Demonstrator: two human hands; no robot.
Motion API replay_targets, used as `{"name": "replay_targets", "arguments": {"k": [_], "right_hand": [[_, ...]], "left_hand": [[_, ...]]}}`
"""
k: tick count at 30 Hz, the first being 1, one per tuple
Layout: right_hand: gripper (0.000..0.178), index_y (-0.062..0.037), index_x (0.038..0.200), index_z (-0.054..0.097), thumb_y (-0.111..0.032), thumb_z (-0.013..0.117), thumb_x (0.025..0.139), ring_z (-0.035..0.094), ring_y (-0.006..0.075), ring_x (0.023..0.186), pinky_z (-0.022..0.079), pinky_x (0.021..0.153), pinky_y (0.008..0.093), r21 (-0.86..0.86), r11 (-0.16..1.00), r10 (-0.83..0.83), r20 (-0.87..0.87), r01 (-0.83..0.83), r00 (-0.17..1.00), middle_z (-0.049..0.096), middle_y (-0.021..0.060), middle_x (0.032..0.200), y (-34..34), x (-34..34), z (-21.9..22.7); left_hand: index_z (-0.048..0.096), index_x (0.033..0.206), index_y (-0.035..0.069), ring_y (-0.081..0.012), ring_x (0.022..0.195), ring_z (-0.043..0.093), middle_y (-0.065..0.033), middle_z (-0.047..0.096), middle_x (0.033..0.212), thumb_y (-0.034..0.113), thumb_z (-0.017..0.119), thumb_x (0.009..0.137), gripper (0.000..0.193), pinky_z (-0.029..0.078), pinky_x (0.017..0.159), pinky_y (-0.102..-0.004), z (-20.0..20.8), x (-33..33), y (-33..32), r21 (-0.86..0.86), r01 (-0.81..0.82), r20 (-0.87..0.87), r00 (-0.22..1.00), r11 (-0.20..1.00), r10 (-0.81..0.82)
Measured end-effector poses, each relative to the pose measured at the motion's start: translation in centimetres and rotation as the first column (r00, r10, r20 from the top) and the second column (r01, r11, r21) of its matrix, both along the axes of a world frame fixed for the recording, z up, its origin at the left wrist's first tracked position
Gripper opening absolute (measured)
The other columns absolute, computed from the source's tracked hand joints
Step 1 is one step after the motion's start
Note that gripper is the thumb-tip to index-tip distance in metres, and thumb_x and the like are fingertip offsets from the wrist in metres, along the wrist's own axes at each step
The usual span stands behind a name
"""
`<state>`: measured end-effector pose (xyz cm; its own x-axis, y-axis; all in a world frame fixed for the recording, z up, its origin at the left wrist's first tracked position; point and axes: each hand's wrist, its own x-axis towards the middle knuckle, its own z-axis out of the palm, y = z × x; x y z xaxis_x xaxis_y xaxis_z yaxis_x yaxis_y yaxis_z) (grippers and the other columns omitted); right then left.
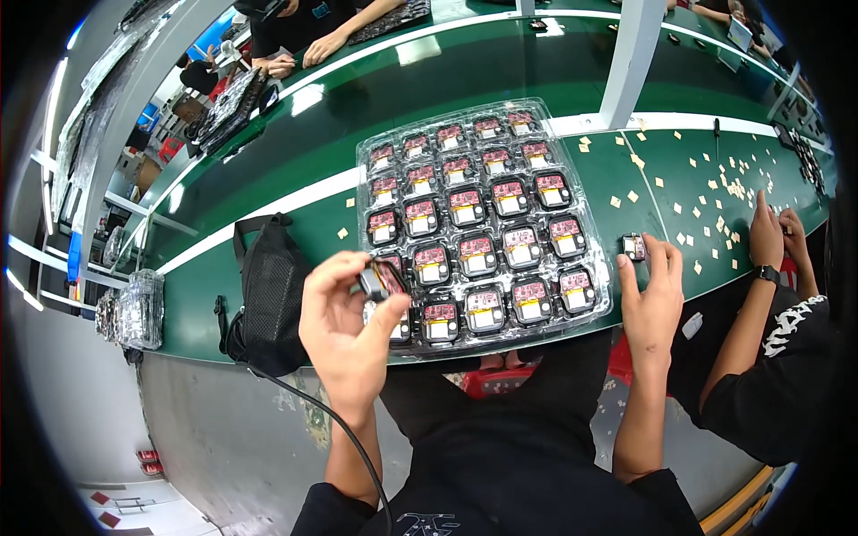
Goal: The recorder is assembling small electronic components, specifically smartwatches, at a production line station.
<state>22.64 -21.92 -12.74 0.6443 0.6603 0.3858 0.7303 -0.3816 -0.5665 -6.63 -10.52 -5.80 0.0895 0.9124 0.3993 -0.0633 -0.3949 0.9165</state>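
Observation:
A clear plastic tray lies on the green bench in front of me. Rows of small square black device cases fill it, each open-faced with a red circuit board and a silvery-white block, such as this device case. Over the tray's near left corner, my left hand pinches one device case between thumb and fingers, tilted on edge. Just right of the tray, my right hand has its thumb and fingertips around another device case at the bench top.
A black bag with a strap stands left of the tray. Small pale squares are scattered across the bench at right, where a co-worker's hands are busy. A metal post rises behind the tray. Another person's hands work across the bench.

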Motion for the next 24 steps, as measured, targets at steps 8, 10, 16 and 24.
{"name": "replay_targets", "arguments": {"k": [8, 10, 16, 24], "right_hand": [[0.036, -0.0118, 0.123, 0.065, -0.031, 0.072, 0.093, 0.071, 0.0380, 0.084, 0.056, 0.073, 0.0491, -0.191, 0.977, -0.074, 0.110, 0.094, 0.991, 0.057, 0.0101, 0.130, 0.5, 0.3, -1.9], [0.033, -0.0114, 0.121, 0.065, -0.028, 0.072, 0.093, 0.071, 0.0380, 0.085, 0.057, 0.072, 0.0481, -0.171, 0.982, -0.062, 0.113, 0.081, 0.992, 0.057, 0.0102, 0.130, 0.4, 0.1, -1.9], [0.028, -0.0122, 0.117, 0.068, -0.023, 0.072, 0.092, 0.072, 0.0353, 0.084, 0.056, 0.071, 0.0465, -0.127, 0.989, -0.066, 0.103, 0.078, 0.993, 0.058, 0.0092, 0.128, 0.2, 0.4, -2.5], [0.025, -0.0100, 0.114, 0.070, -0.020, 0.073, 0.090, 0.071, 0.0339, 0.091, 0.056, 0.075, 0.0440, -0.099, 0.992, -0.067, 0.092, 0.076, 0.993, 0.063, 0.0102, 0.125, 0.4, 0.2, -2.0]], "left_hand": [[0.060, 0.091, -0.003, -0.0161, 0.084, 0.063, -0.0071, 0.061, 0.095, 0.002, 0.084, 0.079, 0.027, 0.055, 0.076, -0.0316, 0.7, 1.0, 10.9, 0.373, -0.124, -0.608, 0.716, 0.920, 0.343], [0.064, 0.092, -0.003, -0.0215, 0.085, 0.066, -0.0105, 0.064, 0.095, 0.009, 0.084, 0.081, 0.026, 0.055, 0.078, -0.0338, 0.6, 1.1, 11.8, 0.370, -0.132, -0.643, 0.678, 0.920, 0.356], [0.076, 0.108, 0.002, -0.0305, 0.095, 0.068, -0.0127, 0.070, 0.100, 0.032, 0.078, 0.088, 0.037, 0.052, 0.086, -0.0395, 0.7, 1.8, 10.9, 0.283, -0.065, -0.842, 0.460, 0.957, 0.280], [0.069, 0.131, 0.007, -0.0383, 0.131, 0.054, -0.0206, 0.055, 0.145, 0.041, 0.066, 0.097, 0.048, 0.046, 0.107, -0.0449, 0.4, 0.8, 9.0, 0.291, 0.034, -0.910, 0.320, 0.956, 0.265]]}}
